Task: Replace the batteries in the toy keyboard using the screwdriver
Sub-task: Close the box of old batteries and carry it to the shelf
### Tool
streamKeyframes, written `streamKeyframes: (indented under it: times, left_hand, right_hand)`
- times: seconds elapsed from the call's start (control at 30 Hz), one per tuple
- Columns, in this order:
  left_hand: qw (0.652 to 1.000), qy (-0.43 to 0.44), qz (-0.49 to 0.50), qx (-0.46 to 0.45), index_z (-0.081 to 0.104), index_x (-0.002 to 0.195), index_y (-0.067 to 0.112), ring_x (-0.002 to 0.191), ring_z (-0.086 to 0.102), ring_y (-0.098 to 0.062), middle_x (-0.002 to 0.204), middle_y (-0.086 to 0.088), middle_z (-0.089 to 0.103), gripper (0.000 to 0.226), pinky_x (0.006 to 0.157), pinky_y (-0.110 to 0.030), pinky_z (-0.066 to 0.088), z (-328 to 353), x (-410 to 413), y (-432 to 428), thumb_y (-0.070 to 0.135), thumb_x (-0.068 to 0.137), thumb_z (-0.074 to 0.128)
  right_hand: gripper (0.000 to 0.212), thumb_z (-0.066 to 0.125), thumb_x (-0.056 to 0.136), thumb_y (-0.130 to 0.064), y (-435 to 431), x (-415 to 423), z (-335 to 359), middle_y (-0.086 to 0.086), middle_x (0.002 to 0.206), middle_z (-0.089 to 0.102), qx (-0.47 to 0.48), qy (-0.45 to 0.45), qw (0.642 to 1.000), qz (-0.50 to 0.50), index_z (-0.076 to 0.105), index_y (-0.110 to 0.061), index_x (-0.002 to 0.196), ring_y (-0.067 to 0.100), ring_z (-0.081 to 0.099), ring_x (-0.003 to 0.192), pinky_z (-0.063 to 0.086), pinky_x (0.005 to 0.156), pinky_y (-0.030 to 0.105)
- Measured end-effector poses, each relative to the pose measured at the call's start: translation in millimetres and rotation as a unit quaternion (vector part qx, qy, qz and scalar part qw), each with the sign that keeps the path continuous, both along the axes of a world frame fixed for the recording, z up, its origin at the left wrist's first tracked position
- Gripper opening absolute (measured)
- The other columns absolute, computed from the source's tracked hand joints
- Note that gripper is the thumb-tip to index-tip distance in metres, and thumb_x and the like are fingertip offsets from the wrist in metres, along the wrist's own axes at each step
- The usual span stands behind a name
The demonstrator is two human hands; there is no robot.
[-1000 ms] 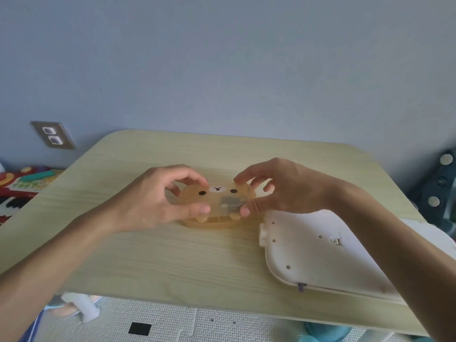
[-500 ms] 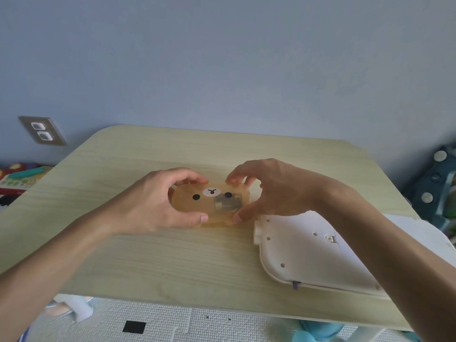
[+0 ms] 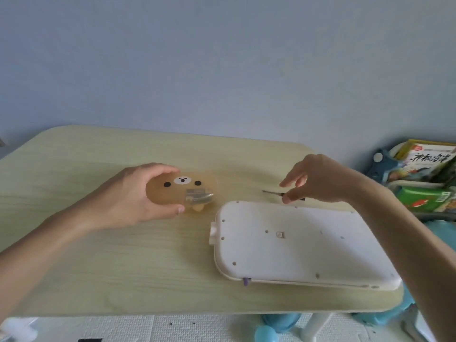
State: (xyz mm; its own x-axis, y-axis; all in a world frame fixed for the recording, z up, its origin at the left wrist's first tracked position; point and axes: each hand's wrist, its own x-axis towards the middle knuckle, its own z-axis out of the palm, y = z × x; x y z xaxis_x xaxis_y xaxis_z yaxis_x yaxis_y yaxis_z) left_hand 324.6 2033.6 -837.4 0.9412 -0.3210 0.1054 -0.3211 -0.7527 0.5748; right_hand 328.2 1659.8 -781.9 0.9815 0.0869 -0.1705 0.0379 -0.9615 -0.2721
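Observation:
The white toy keyboard [image 3: 296, 243] lies face down at the right of the wooden table [image 3: 123, 267], its screw holes showing. My left hand [image 3: 133, 193] grips a translucent brown bear-face box [image 3: 182, 191] from its left side, with something silvery visible through the lid. My right hand [image 3: 318, 178] is just beyond the keyboard's far edge, thumb and fingers pinched on the handle of a small screwdriver [image 3: 274, 192]. The thin shaft points left, low over the table.
Books and boxes [image 3: 424, 174] are stacked on a blue stand off the table's right side. Blue toys [image 3: 269, 329] and a white foam mat lie on the floor below the front edge. A blue wall stands behind the table.
My right hand left the bear box, moved right and closed on the screwdriver. My left hand alone keeps the box. The view has swung right, so the wall socket is out of sight.

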Motion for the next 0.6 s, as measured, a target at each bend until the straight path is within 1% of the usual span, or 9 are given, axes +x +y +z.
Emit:
streamKeyframes:
  times: [0.03, 0.1, 0.17, 0.27, 0.33, 0.4, 0.47, 0.53, 0.6]
  left_hand:
    - [1.000, -0.005, -0.001, 0.001, 0.056, 0.145, 0.041, 0.127, 0.054, 0.004, 0.138, 0.029, 0.059, 0.085, 0.095, -0.012, 0.039, -1.0, 2.5, -4.5, 0.058, 0.069, 0.089]
    - [1.000, -0.014, -0.001, 0.001, 0.057, 0.145, 0.040, 0.124, 0.054, 0.003, 0.136, 0.028, 0.059, 0.086, 0.092, -0.010, 0.038, -2.8, 6.0, -11.6, 0.060, 0.067, 0.089]
    - [1.000, -0.021, -0.002, -0.003, 0.059, 0.142, 0.040, 0.119, 0.057, 0.004, 0.133, 0.028, 0.061, 0.084, 0.091, -0.010, 0.039, -4.3, 8.4, -16.1, 0.060, 0.067, 0.089]
    - [1.000, -0.020, -0.011, -0.011, 0.061, 0.137, 0.042, 0.115, 0.054, 0.018, 0.126, 0.033, 0.062, 0.078, 0.088, -0.005, 0.039, -6.3, 12.1, -16.2, 0.058, 0.066, 0.090]
    - [1.000, -0.023, -0.017, -0.010, 0.063, 0.135, 0.042, 0.115, 0.051, 0.023, 0.123, 0.035, 0.063, 0.078, 0.088, -0.004, 0.039, -5.7, 13.1, -15.8, 0.059, 0.064, 0.091]
    - [0.999, -0.026, -0.013, -0.022, 0.065, 0.134, 0.041, 0.116, 0.054, 0.020, 0.123, 0.032, 0.066, 0.079, 0.089, -0.002, 0.039, -1.6, 14.0, -15.5, 0.058, 0.062, 0.092]
    - [0.998, -0.024, 0.002, -0.056, 0.065, 0.134, 0.039, 0.118, 0.058, 0.014, 0.126, 0.027, 0.068, 0.080, 0.092, -0.005, 0.041, 15.2, 15.1, -13.7, 0.060, 0.061, 0.091]
    - [0.995, -0.028, 0.011, -0.091, 0.065, 0.134, 0.037, 0.118, 0.061, 0.009, 0.128, 0.024, 0.069, 0.083, 0.096, -0.012, 0.045, 48.3, 19.3, -13.3, 0.065, 0.061, 0.093]
    - [0.993, -0.035, 0.012, -0.109, 0.066, 0.133, 0.036, 0.118, 0.065, 0.004, 0.129, 0.022, 0.070, 0.081, 0.098, -0.017, 0.048, 97.1, 23.8, -13.4, 0.062, 0.060, 0.092]
  right_hand:
    - [0.024, 0.093, 0.075, -0.034, -1.2, -0.3, -6.5, -0.023, 0.080, 0.064, 0.009, -0.003, 1.000, -0.005, 0.082, -0.033, 0.097, 0.007, 0.066, 0.089, 0.046, 0.081, 0.025]
    - [0.014, 0.092, 0.076, -0.031, -2.6, 0.4, -15.4, -0.018, 0.081, 0.070, 0.031, -0.022, 0.999, -0.016, 0.084, -0.031, 0.087, 0.009, 0.069, 0.088, 0.050, 0.078, 0.025]
    - [0.008, 0.090, 0.078, -0.030, -4.4, 1.8, -18.5, -0.013, 0.083, 0.073, 0.034, -0.038, 0.999, -0.009, 0.085, -0.029, 0.085, 0.009, 0.069, 0.087, 0.052, 0.075, 0.023]
    - [0.003, 0.087, 0.083, -0.031, -7.1, 4.0, -22.0, -0.011, 0.085, 0.073, 0.046, -0.046, 0.998, 0.009, 0.084, -0.029, 0.083, 0.008, 0.069, 0.087, 0.052, 0.074, 0.025]
    - [0.004, 0.084, 0.086, -0.031, -7.4, 4.7, -26.5, -0.011, 0.086, 0.076, 0.077, -0.064, 0.995, 0.015, 0.083, -0.030, 0.083, 0.004, 0.070, 0.087, 0.054, 0.079, 0.028]
    - [0.005, 0.083, 0.088, -0.031, -5.1, 4.4, -24.7, -0.014, 0.086, 0.079, 0.123, -0.094, 0.988, 0.013, 0.083, -0.029, 0.083, 0.002, 0.072, 0.086, 0.058, 0.083, 0.029]
    - [0.004, 0.082, 0.088, -0.031, 2.5, 3.5, -9.8, -0.016, 0.086, 0.080, 0.170, -0.114, 0.979, 0.018, 0.083, -0.028, 0.085, 0.001, 0.074, 0.085, 0.059, 0.084, 0.025]
    - [0.004, 0.083, 0.088, -0.030, 13.6, 2.8, 19.2, -0.015, 0.083, 0.080, 0.217, -0.132, 0.967, 0.018, 0.084, -0.026, 0.086, -0.002, 0.074, 0.081, 0.059, 0.079, 0.017]
    - [0.004, 0.083, 0.087, -0.026, 26.7, 4.7, 60.8, -0.013, 0.079, 0.080, 0.258, -0.149, 0.954, 0.013, 0.083, -0.024, 0.085, -0.003, 0.073, 0.075, 0.056, 0.072, 0.011]
